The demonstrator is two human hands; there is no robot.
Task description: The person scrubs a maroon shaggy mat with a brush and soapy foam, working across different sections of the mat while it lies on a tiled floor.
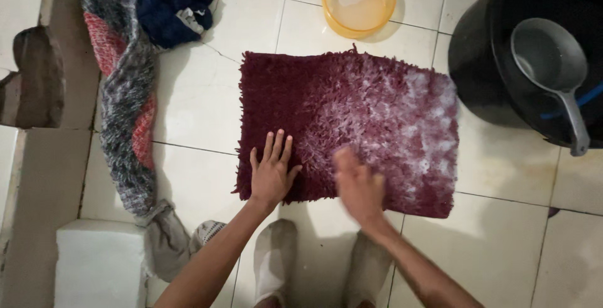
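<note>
One head-worn camera looks almost straight down from standing height at the tiled floor (201, 94). A maroon shaggy mat (339, 119) fills the frame's centre; the wearer's forearms enter from the bottom edge, below the mat.

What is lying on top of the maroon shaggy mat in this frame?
White suds cover the right part of the maroon mat. The left hand lies flat on its near edge; the right hand, blurred, is on it too. The pile beneath them is hidden.
</note>
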